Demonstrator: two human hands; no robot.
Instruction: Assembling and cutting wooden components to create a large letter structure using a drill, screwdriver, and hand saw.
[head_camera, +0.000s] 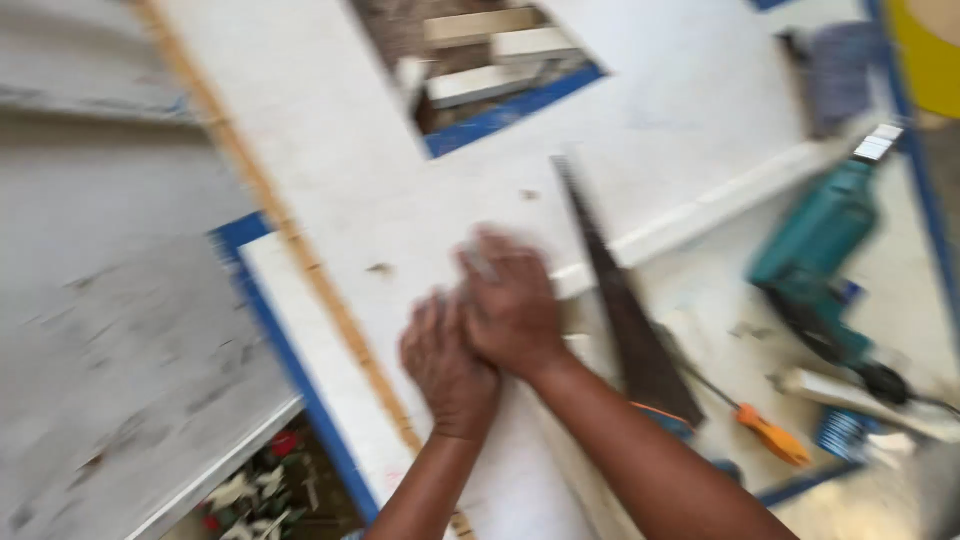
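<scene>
While both press flat on the white board (330, 150), steadying it, left hand (447, 365) and right hand (513, 305) grasp nothing; a handsaw (620, 300) lies just right.

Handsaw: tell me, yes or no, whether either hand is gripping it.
No: the handsaw lies flat on the white board, while the left hand and right hand press together beside it.

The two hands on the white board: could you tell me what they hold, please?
Cannot be told: the left hand and right hand press together on the white board, blurred.
</scene>
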